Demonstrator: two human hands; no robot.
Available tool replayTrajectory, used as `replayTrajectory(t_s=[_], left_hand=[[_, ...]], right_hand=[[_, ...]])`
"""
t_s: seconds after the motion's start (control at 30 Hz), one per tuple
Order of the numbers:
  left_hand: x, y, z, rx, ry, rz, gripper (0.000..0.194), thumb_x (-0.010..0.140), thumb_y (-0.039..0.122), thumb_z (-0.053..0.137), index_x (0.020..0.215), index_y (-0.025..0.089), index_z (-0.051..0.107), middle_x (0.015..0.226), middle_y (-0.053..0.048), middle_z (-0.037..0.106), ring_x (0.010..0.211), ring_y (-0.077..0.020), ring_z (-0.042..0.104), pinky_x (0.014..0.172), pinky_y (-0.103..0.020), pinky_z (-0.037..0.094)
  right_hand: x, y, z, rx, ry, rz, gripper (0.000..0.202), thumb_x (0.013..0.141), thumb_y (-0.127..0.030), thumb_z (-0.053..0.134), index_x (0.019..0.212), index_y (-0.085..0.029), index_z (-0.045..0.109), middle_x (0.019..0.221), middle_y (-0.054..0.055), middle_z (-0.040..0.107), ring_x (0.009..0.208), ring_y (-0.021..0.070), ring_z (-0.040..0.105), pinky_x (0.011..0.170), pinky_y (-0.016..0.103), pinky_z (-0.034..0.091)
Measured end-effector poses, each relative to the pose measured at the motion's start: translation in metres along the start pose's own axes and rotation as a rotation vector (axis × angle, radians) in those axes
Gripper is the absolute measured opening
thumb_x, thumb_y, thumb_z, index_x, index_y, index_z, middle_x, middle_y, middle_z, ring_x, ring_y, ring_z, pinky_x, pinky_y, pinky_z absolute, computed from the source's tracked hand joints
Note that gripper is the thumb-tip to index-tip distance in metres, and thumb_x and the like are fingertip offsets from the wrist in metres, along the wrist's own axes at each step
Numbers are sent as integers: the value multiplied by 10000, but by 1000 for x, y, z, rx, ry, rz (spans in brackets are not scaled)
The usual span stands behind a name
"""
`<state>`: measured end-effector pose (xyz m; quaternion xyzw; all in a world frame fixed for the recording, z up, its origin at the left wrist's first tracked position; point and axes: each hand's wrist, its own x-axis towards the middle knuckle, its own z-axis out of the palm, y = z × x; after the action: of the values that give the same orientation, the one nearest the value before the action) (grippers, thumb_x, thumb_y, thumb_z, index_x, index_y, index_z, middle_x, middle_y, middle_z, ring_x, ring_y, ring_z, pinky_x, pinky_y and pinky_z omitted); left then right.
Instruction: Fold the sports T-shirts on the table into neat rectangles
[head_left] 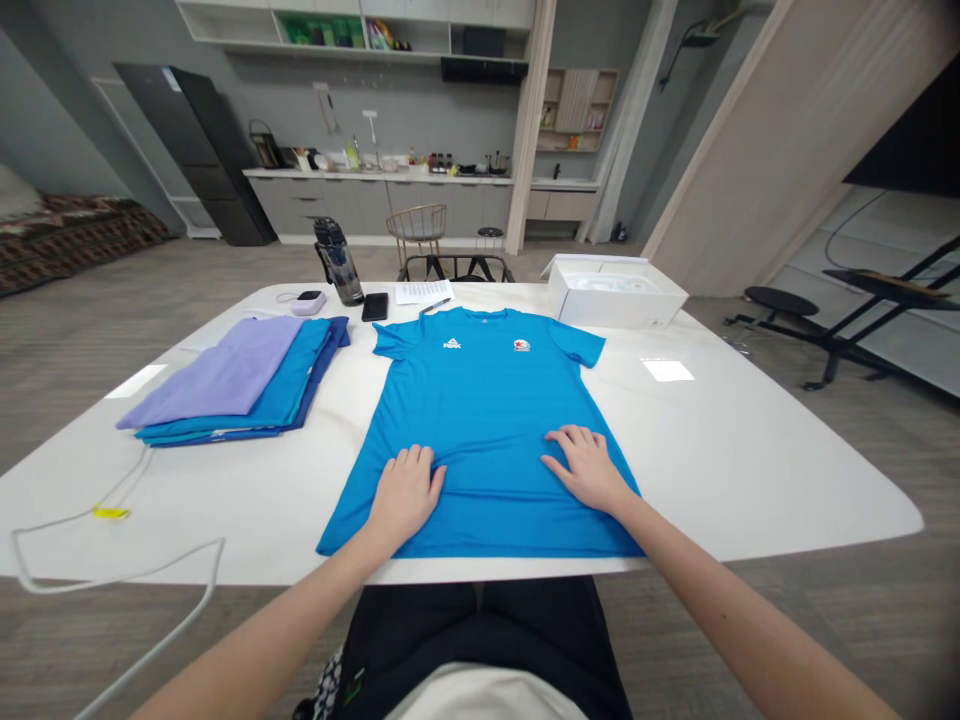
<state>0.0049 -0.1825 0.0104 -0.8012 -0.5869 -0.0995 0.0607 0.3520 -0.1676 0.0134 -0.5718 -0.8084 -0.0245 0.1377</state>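
Note:
A bright blue T-shirt [480,400] lies spread flat, front up, on the white table [750,450], its collar pointing away from me and its hem at the near edge. Two small logos show on its chest. My left hand [406,493] rests flat on the lower left part of the shirt, fingers slightly apart. On the lower right part of the cloth my right hand [587,466] presses palm down. Neither hand grips anything.
A stack of folded shirts [240,385], lilac on top and blue below, lies at the left. Behind are a dark water bottle [339,262], a black phone [375,306], a paper with a pen [424,292] and an open white box [615,292]. A white cable [112,575] trails off the near left edge.

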Motion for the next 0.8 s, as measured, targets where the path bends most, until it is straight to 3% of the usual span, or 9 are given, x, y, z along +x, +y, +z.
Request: replayTrajectory(t_s=[0.13,0.33,0.57,0.8], left_hand=[[-9,-1,-2,-52,26,32,265,1049,374,392,1076,195,586,1014,-86,617,947,-263,577,796,-391,425],[8,-27,-10,-124,-72,303,256,1047,409,429,1073,219,598,1043,-66,614,965,-240,574,825,-367,422],[-5,-4,-25,-166,-124,405,284,1035,461,451,1136,233,586,1091,-61,624,1004,-239,569,881,-380,403],[-33,9,-17,-121,-170,350,241,1047,398,447,1012,201,582,990,-69,645,945,-237,586,821,-358,398]], right_hand=[[-7,0,-7,-17,15,-17,324,1036,-476,446,1174,-237,616,1146,98,639,1057,276,570,908,421,394],[-20,-5,-11,10,4,-1,257,1041,-393,453,1098,-231,645,1077,95,659,978,252,615,829,381,422],[-47,-28,-23,107,-90,-138,265,1022,-456,521,1122,-253,658,1094,80,675,992,248,599,846,391,418],[-68,-38,-19,111,-101,-105,278,1067,-352,414,1040,-217,655,1016,89,684,950,244,593,820,376,402]])
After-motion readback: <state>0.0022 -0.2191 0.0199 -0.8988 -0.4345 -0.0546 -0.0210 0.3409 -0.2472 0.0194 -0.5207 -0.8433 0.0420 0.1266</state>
